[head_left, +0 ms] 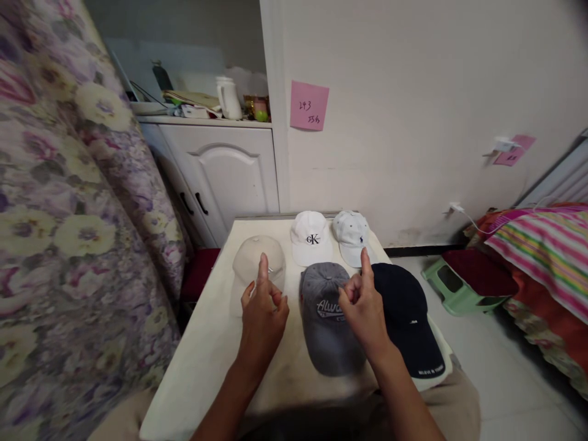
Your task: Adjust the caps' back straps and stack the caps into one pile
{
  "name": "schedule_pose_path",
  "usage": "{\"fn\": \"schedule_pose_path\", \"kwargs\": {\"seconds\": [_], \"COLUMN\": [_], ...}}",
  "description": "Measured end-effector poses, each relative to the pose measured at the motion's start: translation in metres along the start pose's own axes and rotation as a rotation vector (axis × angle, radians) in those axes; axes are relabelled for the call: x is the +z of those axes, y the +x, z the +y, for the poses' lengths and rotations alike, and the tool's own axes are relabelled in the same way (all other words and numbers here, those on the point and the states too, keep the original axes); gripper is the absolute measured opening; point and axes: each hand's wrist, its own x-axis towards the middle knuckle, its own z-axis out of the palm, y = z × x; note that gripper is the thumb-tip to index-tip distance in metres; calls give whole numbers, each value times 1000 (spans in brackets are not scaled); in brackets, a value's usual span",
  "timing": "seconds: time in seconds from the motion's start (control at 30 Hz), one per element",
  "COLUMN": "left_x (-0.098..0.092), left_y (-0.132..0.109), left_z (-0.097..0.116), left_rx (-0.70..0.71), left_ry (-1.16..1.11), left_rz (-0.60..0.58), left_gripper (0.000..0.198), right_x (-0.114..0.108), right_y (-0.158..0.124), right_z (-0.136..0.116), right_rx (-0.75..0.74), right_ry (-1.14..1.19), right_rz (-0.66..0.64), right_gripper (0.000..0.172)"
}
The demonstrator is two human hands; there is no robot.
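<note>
Over the table (202, 361) my left hand (263, 309) is raised, index finger pointing up, thumb out and the other fingers loosely bent, holding nothing. Behind it lies a beige baseball cap (250, 254), partly covered by the hand. My right hand (366, 309) also points its index finger up, with the other fingers curled and nothing visible in them. It is in front of the right edge of a grey cap (328, 349) with white lettering and beside a navy cap (399, 294). At the table's far side sit a white cap (309, 228) and a pale blue cap (349, 228).
A floral curtain (82, 233) hangs at left, near a white cabinet (229, 165) with a white jug (228, 98) on it. Pink notes (309, 105) stick to the wall behind. Rightward are a green stool (445, 285) and a bed with a striped cover (546, 245).
</note>
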Motion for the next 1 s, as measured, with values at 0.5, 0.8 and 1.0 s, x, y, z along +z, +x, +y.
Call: {"fn": "schedule_pose_path", "kwargs": {"seconds": [0.5,0.8,1.0], "left_x": [2,3,17], "left_y": [-1,-18,-54], "left_z": [0,-8,-65], "left_rx": [5,-51,-415], "left_ry": [-11,-93,-408], "left_rz": [-1,-178,-226], "left_gripper": [86,18,22], "right_x": [-1,16,75], "right_y": [0,-31,-95], "right_z": [0,-12,-12], "right_rx": [25,10,109], "right_ry": [54,139,317], "right_rz": [-12,-174,-561], "right_gripper": [86,23,35]}}
